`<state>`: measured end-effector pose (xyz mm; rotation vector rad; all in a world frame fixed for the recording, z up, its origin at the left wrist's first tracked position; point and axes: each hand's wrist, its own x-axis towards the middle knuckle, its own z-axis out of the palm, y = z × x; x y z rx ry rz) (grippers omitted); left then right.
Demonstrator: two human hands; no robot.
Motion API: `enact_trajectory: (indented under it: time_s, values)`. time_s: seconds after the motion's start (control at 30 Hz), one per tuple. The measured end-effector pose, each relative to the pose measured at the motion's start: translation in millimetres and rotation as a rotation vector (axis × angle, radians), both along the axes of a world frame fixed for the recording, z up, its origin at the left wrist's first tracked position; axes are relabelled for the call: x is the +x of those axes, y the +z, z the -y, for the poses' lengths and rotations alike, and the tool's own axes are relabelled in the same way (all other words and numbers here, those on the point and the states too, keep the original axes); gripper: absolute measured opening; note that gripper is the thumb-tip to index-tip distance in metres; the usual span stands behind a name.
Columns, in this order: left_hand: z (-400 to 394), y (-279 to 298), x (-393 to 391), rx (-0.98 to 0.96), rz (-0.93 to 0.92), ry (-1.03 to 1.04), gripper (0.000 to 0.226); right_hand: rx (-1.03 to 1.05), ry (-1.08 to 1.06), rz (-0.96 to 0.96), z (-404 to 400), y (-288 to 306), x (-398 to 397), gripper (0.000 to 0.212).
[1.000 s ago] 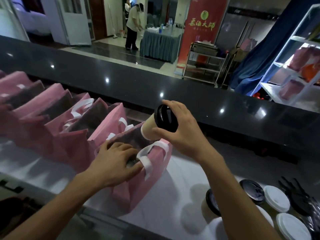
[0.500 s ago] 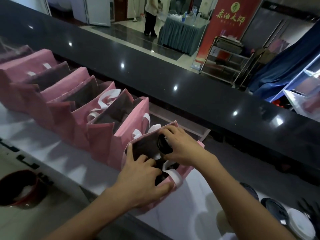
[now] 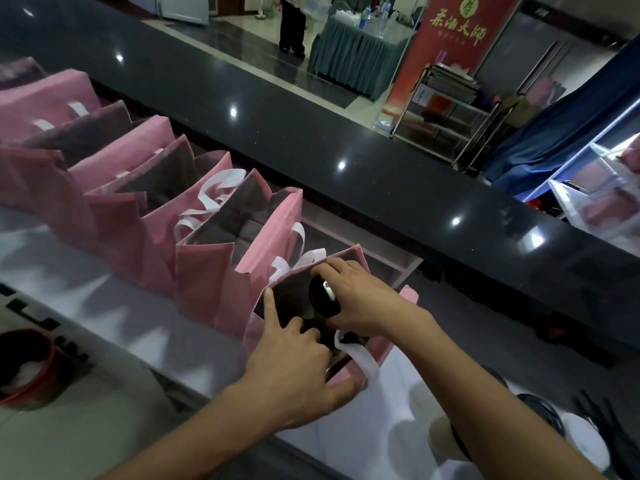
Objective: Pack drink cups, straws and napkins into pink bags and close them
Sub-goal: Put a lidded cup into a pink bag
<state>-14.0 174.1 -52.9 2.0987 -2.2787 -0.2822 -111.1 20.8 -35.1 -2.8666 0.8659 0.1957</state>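
The nearest pink bag (image 3: 381,355) stands open on the white counter, with white handles. Inside its mouth my right hand (image 3: 360,299) grips the black lid of a drink cup (image 3: 320,301), whose body is sunk in the bag. My left hand (image 3: 298,368) holds the bag's near wall, thumb outside and fingers reaching in beside a second dark lid, mostly hidden. More lidded cups (image 3: 540,414) stand at the lower right, partly behind my right forearm.
A row of open pink bags (image 3: 204,258) runs to the left along the white counter (image 3: 86,299). Behind them rises a raised black ledge (image 3: 381,161). A red bin (image 3: 31,368) sits below left. A person stands far off by a draped table.
My right hand has carried the cup from above the bag down into it. The left hand stays on the bag's near wall. The view has tilted downward.
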Motion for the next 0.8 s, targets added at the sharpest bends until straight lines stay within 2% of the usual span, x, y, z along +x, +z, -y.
enact_trajectory:
  time_s: [0.17, 0.33, 0.8]
  values:
    - [-2, -1, 2, 0.018, -0.002, -0.003, 0.083, -0.071, -0.044, -0.108, 7, -12, -16, 0.076]
    - [-5, 0, 0, 0.039, -0.011, -0.013, 0.087, -0.041, -0.064, -0.155, 7, -29, -25, 0.078]
    - [-8, 1, -1, 0.046, 0.012, -0.019, 0.089, -0.023, -0.040, -0.189, 0, -47, -40, 0.082]
